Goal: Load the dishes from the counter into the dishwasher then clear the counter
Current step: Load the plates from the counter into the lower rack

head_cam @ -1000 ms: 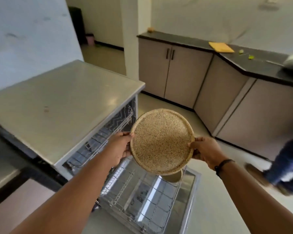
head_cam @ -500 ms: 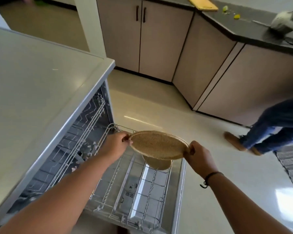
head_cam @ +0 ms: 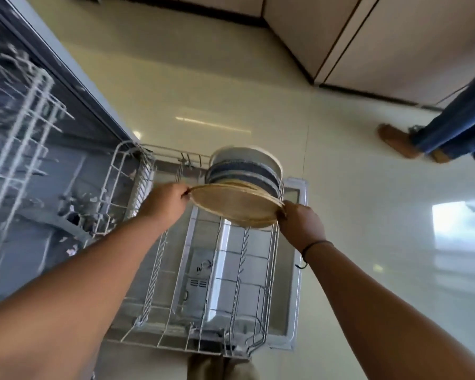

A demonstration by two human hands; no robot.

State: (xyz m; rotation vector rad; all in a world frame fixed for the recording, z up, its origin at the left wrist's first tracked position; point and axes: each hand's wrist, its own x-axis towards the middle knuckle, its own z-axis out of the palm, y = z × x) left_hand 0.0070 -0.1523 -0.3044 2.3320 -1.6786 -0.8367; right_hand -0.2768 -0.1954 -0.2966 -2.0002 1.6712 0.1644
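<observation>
Now I see both hands holding the tan plate [head_cam: 235, 205] over the pulled-out lower rack [head_cam: 203, 283] of the dishwasher [head_cam: 74, 111]. My left hand [head_cam: 163, 202] pinches the plate's rim at nine o'clock, its fingers curled round the edge; my right hand [head_cam: 299, 220] grips the rim at about four o'clock, likewise curled on it. I see the plate tilted, its far edge just beside a row of grey and white plates [head_cam: 244, 168] that stand on edge at the rack's twelve o'clock end. I cannot tell whether it touches them or the rack's wires. At two o'clock a person's leg [head_cam: 455, 124] in blue trousers and a brown shoe [head_cam: 398, 141] stand on the floor [head_cam: 217, 86].
</observation>
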